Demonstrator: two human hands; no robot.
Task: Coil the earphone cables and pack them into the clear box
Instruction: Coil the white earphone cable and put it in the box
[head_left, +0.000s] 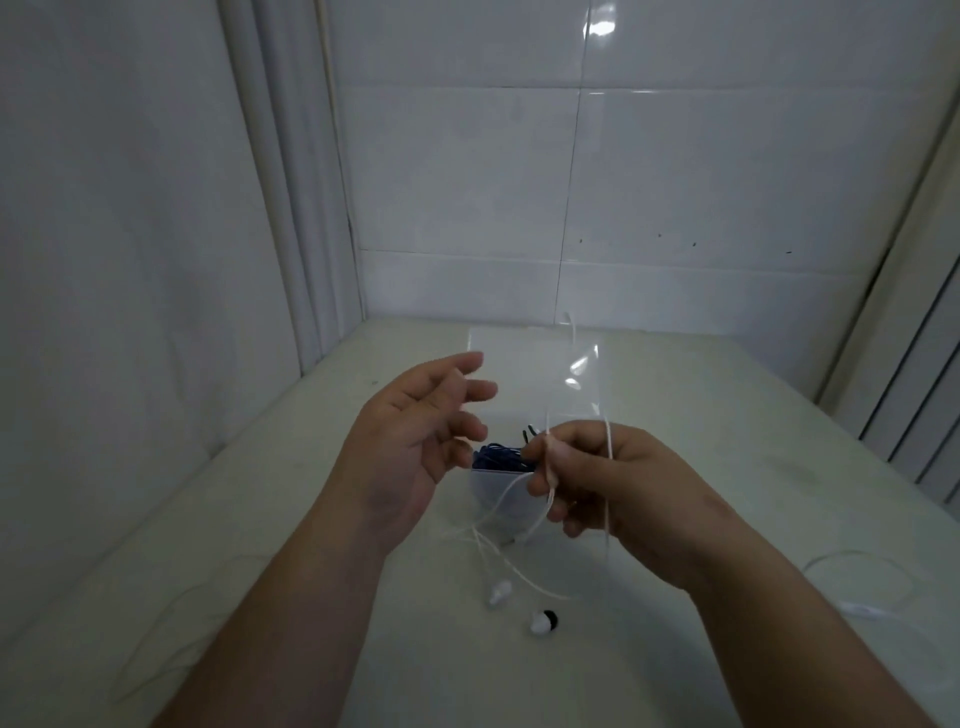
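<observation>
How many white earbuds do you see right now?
2. One earbud shows below the clear box; the black-tipped earbud just lower right. Others may be hidden.

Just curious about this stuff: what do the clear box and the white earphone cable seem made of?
The clear box looks like thin, glossy transparent plastic: its raised lid shows glare and is see-through. The white earphone cable is probably matte, rubbery plastic-coated wire: it hangs in soft loops.
</observation>
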